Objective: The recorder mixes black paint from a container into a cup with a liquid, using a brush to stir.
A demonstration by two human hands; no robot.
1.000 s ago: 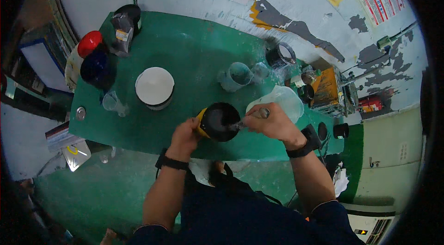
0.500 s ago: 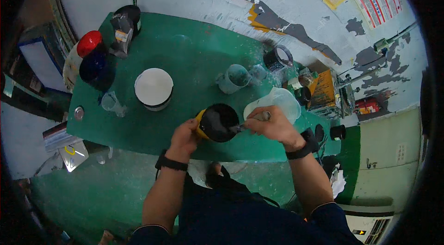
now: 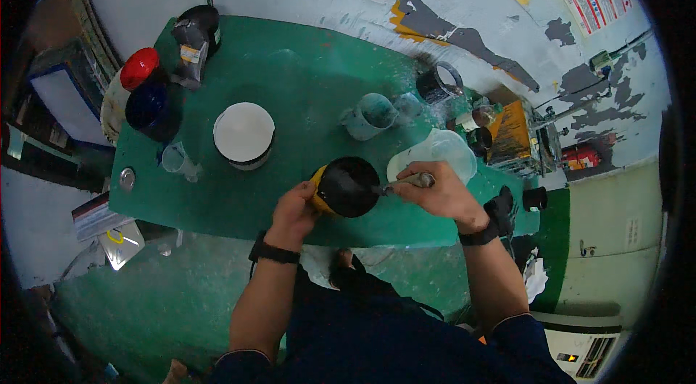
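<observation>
My left hand (image 3: 296, 209) is closed on the yellow outer side of a round tub (image 3: 349, 188) with a black inside, near the table's front edge. The tub's mouth faces me. In my right hand (image 3: 433, 192) is a paint-smeared spatula (image 3: 416, 180), its handle end sticking out past my fingers. The tool's narrow dark tip reaches the tub's right rim; its exact shape is too dim to tell. Just beyond my right hand stands a large translucent pitcher (image 3: 453, 154) with pale contents.
A white-topped tub (image 3: 244, 132) stands left of my hands, with a small clear cup (image 3: 176, 159) beside it. Red (image 3: 140, 69) and dark blue (image 3: 147, 110) containers are at the far left. A cloudy measuring cup (image 3: 371, 117) and a dark-stained can (image 3: 439, 83) stand farther back.
The spatula has shifted from inside the tub to its right rim as my right hand moved slightly right. My left hand still holds the tub.
</observation>
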